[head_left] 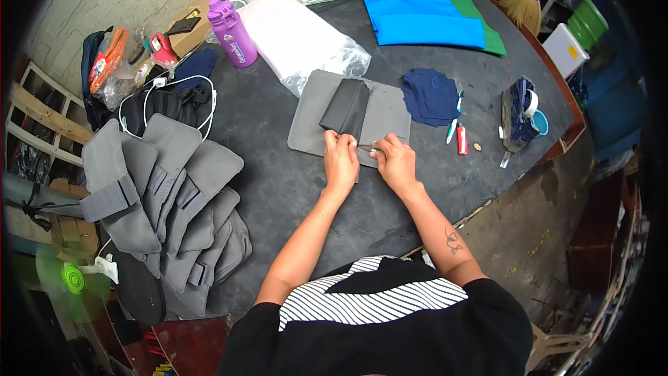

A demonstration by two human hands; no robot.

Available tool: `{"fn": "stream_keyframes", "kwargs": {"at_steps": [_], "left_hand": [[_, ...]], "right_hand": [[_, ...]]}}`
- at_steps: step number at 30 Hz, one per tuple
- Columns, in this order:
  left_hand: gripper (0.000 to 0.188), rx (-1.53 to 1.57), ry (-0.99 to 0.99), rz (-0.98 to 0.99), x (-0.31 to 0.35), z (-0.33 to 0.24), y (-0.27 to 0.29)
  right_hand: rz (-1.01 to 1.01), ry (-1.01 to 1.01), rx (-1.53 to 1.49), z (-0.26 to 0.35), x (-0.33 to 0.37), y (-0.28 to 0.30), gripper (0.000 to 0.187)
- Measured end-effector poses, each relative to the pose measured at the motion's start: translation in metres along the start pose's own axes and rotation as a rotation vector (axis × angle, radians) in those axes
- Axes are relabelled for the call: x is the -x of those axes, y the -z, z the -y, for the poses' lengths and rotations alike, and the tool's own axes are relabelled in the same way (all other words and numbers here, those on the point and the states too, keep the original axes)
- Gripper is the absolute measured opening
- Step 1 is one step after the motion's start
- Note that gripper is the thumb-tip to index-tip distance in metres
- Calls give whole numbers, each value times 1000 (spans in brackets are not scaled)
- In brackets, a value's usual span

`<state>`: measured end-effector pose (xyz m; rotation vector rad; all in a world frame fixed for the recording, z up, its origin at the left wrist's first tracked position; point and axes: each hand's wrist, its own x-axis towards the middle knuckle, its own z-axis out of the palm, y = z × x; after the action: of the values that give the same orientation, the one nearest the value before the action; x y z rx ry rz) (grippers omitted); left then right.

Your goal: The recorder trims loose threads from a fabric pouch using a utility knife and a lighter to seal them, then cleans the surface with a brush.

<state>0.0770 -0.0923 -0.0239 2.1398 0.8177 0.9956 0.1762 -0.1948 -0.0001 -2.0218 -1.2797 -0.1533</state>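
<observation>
A flat grey padded panel with rounded corners lies on the dark table before me. Across its middle runs a raised black fabric piece, folded like a pocket or strap. My left hand is closed, its fingers pinching the near end of the black fabric. Close beside it, my right hand is closed over the panel's near edge. Something small and thin shows between the two hands; the fingers hide most of it, so its kind cannot be made out.
Similar grey panels are piled at the left. Beyond stand a purple bottle and a plastic-wrapped white stack. Blue bag lies far off. To the right are navy cloth, toothbrush, red-white tube, tape roll.
</observation>
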Motion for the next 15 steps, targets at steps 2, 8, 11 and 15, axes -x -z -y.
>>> {"fn": "stream_keyframes", "kwargs": {"at_steps": [2, 8, 11, 15], "left_hand": [[3, 65, -12, -50, 0, -3, 3], [6, 236, -190, 11, 29, -66, 30], [39, 505, -557, 759, 71, -97, 10], [44, 388, -560, 613, 61, -100, 19]], "right_hand": [[-8, -48, -35, 2, 0, 4, 14], [-350, -154, -178, -35, 1, 34, 22], [-397, -384, -389, -63, 1, 53, 22], [-521, -403, -398, -90, 3, 86, 25]]}}
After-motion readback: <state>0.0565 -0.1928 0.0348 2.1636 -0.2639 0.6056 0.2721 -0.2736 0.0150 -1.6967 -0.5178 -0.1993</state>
